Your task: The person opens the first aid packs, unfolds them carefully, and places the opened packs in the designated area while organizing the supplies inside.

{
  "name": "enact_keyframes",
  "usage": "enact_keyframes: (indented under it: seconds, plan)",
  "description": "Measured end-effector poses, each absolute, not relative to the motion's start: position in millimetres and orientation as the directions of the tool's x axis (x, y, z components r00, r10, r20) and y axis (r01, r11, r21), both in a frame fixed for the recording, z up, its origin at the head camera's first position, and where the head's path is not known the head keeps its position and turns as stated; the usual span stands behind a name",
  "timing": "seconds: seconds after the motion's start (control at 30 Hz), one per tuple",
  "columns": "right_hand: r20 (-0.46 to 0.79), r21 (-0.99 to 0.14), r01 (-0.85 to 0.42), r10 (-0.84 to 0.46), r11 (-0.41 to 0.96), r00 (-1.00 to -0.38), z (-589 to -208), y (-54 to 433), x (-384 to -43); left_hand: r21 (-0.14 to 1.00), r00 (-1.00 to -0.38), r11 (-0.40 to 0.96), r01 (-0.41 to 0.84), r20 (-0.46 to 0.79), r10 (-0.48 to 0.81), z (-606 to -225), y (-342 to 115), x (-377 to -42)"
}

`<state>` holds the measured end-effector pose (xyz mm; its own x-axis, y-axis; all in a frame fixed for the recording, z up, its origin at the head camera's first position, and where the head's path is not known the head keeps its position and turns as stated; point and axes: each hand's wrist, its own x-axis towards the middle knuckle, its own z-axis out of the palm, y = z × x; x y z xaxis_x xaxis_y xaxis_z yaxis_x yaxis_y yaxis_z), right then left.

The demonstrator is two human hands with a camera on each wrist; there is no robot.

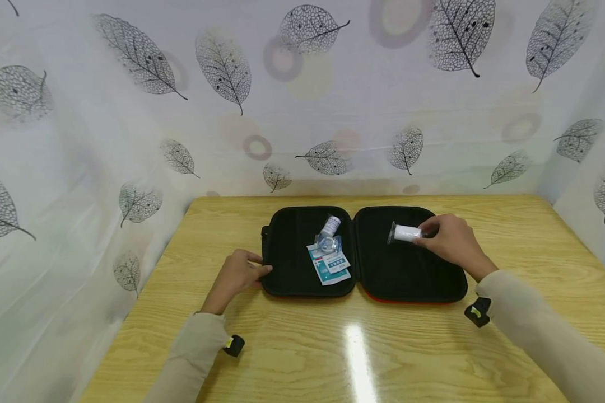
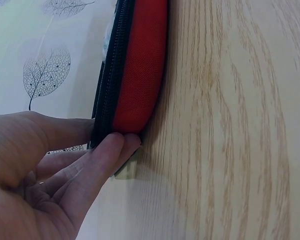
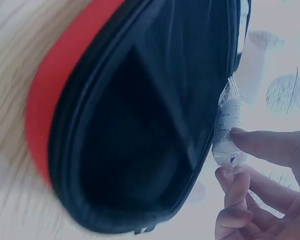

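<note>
A zippered case (image 1: 287,240) with a black inside and a red outer shell lies unfolded on the table. At its left rim, my left hand (image 1: 236,275) grips the edge; in the left wrist view the thumb is on the black zip side and the fingertips are against the red shell (image 2: 142,75). Over the right half, my right hand (image 1: 452,240) pinches a white bandage roll (image 1: 406,233) in clear wrap by one end. Printed text shows on the roll (image 3: 229,122) in the right wrist view.
In the left half lie another white wrapped roll (image 1: 330,225), a clear plastic packet (image 1: 329,244), a small white packet (image 1: 335,262) and a teal-and-white packet (image 1: 326,275). The wooden table (image 1: 292,347) meets a leaf-patterned cloth (image 1: 302,112) at the back.
</note>
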<state>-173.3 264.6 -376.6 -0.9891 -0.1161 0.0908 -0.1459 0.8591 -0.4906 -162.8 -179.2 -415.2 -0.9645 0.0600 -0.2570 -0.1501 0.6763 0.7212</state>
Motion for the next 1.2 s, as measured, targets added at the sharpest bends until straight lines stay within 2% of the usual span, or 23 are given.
enact_keyframes:
  seconds: [0.67,0.93,1.2]
  plan:
    - [0.073,-0.453,-0.053,-0.022,0.89,-0.997,-381,307,-187,0.697,-0.967,0.705,-0.135,-0.247,0.06,-417,-181,-163]
    - [0.072,-0.435,-0.024,0.008,0.9,-0.997,-386,308,-194,0.7,-0.969,0.703,-0.127,-0.239,0.062,-417,-181,-163]
    - [0.052,-0.434,-0.035,-0.013,0.9,-0.999,-388,301,-202,0.708,-0.968,0.693,-0.133,-0.244,0.064,-417,-181,-163]
